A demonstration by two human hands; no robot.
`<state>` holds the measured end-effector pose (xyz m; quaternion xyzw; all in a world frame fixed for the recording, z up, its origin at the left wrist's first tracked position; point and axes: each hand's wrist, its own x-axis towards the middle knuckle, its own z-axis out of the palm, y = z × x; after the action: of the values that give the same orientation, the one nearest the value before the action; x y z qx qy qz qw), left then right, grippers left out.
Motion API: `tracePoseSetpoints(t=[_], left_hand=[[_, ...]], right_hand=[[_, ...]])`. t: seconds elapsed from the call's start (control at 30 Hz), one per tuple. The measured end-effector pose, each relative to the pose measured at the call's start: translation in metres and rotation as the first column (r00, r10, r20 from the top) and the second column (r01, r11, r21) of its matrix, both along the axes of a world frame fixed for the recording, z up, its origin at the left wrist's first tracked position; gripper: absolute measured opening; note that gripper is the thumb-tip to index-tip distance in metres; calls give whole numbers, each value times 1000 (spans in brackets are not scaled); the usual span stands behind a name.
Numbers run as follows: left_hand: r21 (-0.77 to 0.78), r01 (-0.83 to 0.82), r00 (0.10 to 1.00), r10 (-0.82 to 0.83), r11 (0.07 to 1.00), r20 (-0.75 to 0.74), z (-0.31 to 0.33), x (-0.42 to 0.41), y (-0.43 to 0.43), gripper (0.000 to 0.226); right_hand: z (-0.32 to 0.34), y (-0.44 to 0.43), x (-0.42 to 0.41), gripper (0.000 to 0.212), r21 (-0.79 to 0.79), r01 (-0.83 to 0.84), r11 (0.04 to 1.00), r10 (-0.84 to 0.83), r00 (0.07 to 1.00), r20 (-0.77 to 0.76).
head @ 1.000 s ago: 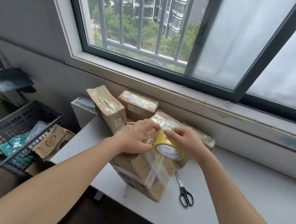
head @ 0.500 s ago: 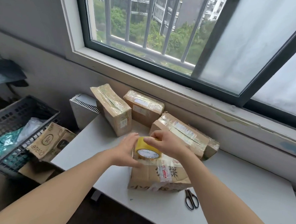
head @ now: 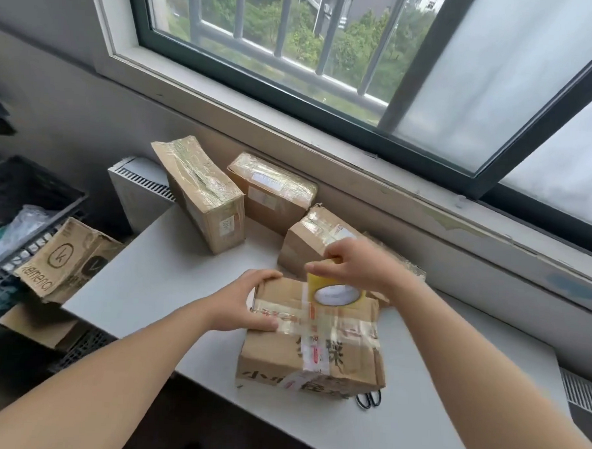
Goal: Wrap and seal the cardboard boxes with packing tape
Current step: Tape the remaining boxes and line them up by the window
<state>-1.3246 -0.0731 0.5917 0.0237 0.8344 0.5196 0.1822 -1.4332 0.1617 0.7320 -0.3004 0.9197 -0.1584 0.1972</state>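
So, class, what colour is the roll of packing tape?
Yellow tape roll, with a white label inside; head view.

Desk (head: pixel 168 286): near box (head: pixel 315 355) at centre; tape roll (head: pixel 335 291) on its top, 12 o'clock edge; scissors (head: pixel 369 400) at its 5 o'clock. Behind: left box (head: pixel 203 192) at 10, middle box (head: pixel 272 192) at 11, right box (head: pixel 307 245) at 12 o'clock. Basket (head: pixel 22 189) off desk, 9 o'clock; carton (head: pixel 66 260) between them.
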Motion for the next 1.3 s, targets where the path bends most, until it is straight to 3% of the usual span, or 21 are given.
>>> tracePoseSetpoints(t=[0.33,0.57,0.67,0.73,0.8,0.83,0.87,1.0,1.2,1.3], left_hand=[[-94,36,998,-32,995,45,10,-3,-4,86],[-144,35,995,-21,989,102,12,-4,-3,92],[-223,129,985,-99,966,141,23,-6,1,90],[-477,245,969,-199,844,146,35,-12,7,90],[-777,317,932,-329,545,149,45,-18,24,99],[-846,321,908,-392,425,148,48,-19,39,100],[-868,324,882,-451,375,135,48,-17,60,100],[-844,306,846,-532,441,29,27,-9,150,109],[-864,228,860,-509,450,-38,15,-15,177,112],[-842,264,865,-502,470,-10,20,-14,184,111]], right_hand=[[-33,146,-9,71,133,170,977,-182,979,89],[-91,158,6,68,114,235,965,-254,946,200],[-95,159,2,64,91,241,966,-256,938,235],[-98,159,-1,66,96,240,966,-257,937,236],[-100,158,-2,68,104,244,964,-263,935,240],[-101,157,-3,67,105,236,966,-255,936,241],[-102,156,-2,65,111,227,968,-247,938,243],[-106,151,3,81,104,229,968,-246,948,201],[-104,150,5,63,116,230,966,-250,947,200],[-106,149,3,74,111,227,968,-246,945,215]])
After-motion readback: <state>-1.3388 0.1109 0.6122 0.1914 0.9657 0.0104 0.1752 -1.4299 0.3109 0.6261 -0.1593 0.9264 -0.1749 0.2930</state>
